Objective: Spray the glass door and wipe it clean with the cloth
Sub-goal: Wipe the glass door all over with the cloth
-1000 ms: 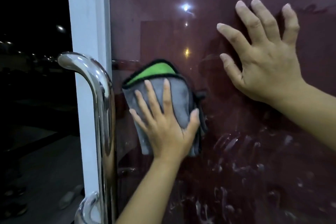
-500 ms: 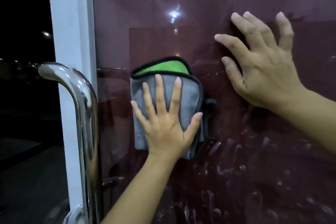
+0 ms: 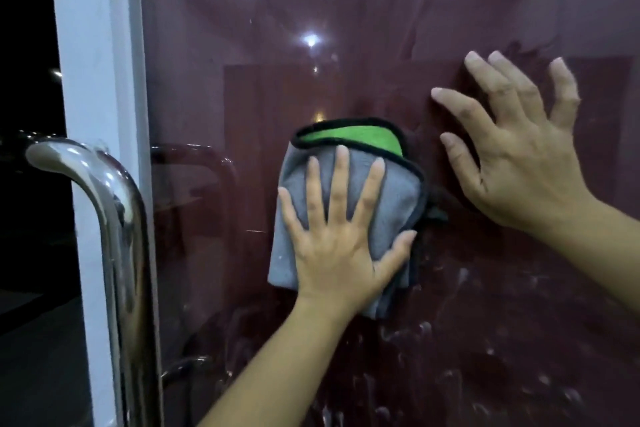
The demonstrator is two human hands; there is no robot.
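- Where the white door frame (image 3: 93,114) meets the pane, a chrome handle (image 3: 114,218) curves down at far left.
- Just right of it, my left hand (image 3: 337,243) lies flat with fingers spread, pressing the folded grey-and-green cloth (image 3: 398,198) against the glass door (image 3: 242,45).
- Farther right, my right hand (image 3: 519,163) rests open on the glass, holding nothing.
- White streaks (image 3: 460,288) smear the lower right.

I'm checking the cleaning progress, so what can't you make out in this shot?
Head view only:
- Spray bottle: not in frame.
- Glass door: edges cut off; reflections mask streaks.
- Glass under the cloth: covered by cloth and left hand.
- Right hand: fingers motion-blurred.
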